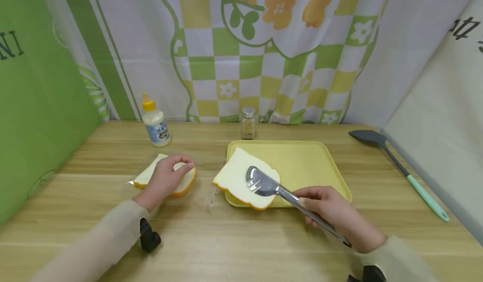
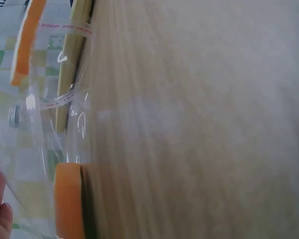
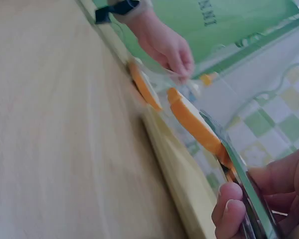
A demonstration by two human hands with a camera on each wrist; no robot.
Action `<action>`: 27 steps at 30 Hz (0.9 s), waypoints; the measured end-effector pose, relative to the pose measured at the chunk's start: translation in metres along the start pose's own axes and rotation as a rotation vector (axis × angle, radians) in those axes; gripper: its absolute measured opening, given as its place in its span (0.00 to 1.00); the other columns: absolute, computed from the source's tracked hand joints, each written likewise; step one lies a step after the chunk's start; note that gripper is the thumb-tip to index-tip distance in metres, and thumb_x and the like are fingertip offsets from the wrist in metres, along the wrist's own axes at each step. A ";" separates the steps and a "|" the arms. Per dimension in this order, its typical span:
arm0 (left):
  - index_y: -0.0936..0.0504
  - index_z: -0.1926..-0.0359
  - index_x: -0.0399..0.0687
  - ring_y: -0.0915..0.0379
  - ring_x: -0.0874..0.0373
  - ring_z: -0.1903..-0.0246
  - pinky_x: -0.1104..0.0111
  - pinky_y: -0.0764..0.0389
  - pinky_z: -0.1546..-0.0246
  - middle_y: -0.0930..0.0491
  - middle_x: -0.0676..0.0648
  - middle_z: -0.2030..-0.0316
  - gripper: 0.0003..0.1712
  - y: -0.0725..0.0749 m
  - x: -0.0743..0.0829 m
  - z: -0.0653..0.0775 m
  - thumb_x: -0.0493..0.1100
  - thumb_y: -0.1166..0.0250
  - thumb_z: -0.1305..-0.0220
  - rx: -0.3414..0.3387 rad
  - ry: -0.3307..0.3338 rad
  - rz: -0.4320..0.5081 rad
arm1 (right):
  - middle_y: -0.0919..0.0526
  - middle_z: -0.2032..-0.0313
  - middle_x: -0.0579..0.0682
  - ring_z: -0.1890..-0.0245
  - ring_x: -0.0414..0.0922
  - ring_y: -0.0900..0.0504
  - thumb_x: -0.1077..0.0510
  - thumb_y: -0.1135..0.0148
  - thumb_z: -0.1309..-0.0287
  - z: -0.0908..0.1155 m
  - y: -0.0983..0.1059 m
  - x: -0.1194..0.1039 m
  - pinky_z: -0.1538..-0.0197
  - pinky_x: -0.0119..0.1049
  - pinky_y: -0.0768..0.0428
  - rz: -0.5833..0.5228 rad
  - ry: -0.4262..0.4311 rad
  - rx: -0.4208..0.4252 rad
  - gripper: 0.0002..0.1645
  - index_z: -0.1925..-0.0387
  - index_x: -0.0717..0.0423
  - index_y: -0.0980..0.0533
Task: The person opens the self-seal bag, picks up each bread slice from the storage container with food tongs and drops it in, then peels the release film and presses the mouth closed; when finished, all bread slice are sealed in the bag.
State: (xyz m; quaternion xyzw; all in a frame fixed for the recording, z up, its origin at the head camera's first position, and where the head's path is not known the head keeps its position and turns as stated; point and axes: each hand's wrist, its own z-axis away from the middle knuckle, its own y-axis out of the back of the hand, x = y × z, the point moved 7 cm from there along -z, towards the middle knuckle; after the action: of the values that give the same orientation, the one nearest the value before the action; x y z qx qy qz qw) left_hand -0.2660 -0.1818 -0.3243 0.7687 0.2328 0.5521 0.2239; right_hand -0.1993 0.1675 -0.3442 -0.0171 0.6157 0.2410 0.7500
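My right hand (image 1: pixel 328 206) grips metal tongs (image 1: pixel 298 202). Their slotted head lies over a white bread slice (image 1: pixel 234 171) with an orange crust. In the right wrist view this slice (image 3: pixel 194 122) is held up, tilted, between the tongs' arms. It overlaps the left part of a yellow tray (image 1: pixel 305 160) in the head view. My left hand (image 1: pixel 166 179) pinches a clear plastic bag (image 2: pixel 82 30), whose mouth gapes with a red-printed edge. Inside the bag a second bread slice (image 1: pixel 149 172) sits low at the table, partly hidden by that hand.
A squeeze bottle with a yellow cap (image 1: pixel 156 126) stands at the back left. Behind the tray is a small glass jar (image 1: pixel 247 124) with a metal lid. A grey spatula with a mint handle (image 1: pixel 407 177) lies at the right. Patterned cloth (image 1: pixel 241 68) hangs behind the wooden table.
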 end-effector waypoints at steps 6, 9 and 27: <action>0.19 0.66 0.36 0.25 0.45 0.55 0.51 0.28 0.51 0.18 0.39 0.62 0.06 0.007 0.002 -0.001 0.37 0.38 0.40 -0.002 -0.018 0.003 | 0.24 0.75 0.54 0.84 0.39 0.26 0.63 0.52 0.36 -0.014 -0.030 -0.003 0.80 0.29 0.25 -0.025 -0.048 -0.119 0.20 0.46 0.72 0.31; 0.18 0.67 0.37 0.24 0.46 0.56 0.52 0.27 0.52 0.18 0.39 0.63 0.06 0.008 0.001 0.000 0.37 0.37 0.40 -0.005 -0.023 0.008 | 0.25 0.75 0.54 0.85 0.38 0.27 0.64 0.53 0.36 -0.018 -0.039 -0.004 0.81 0.28 0.26 -0.041 -0.054 -0.153 0.20 0.46 0.73 0.31; 0.19 0.66 0.40 0.25 0.50 0.57 0.57 0.27 0.54 0.18 0.43 0.63 0.05 0.003 -0.004 0.006 0.38 0.38 0.39 -0.049 -0.008 -0.004 | 0.25 0.77 0.53 0.85 0.37 0.26 0.65 0.54 0.36 -0.032 -0.044 -0.006 0.81 0.27 0.26 -0.047 -0.105 -0.188 0.19 0.48 0.72 0.30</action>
State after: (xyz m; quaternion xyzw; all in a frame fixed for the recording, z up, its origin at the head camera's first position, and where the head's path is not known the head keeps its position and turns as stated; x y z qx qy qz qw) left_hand -0.2609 -0.1873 -0.3270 0.7647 0.2200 0.5541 0.2448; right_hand -0.2126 0.1160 -0.3583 -0.0893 0.5495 0.2806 0.7819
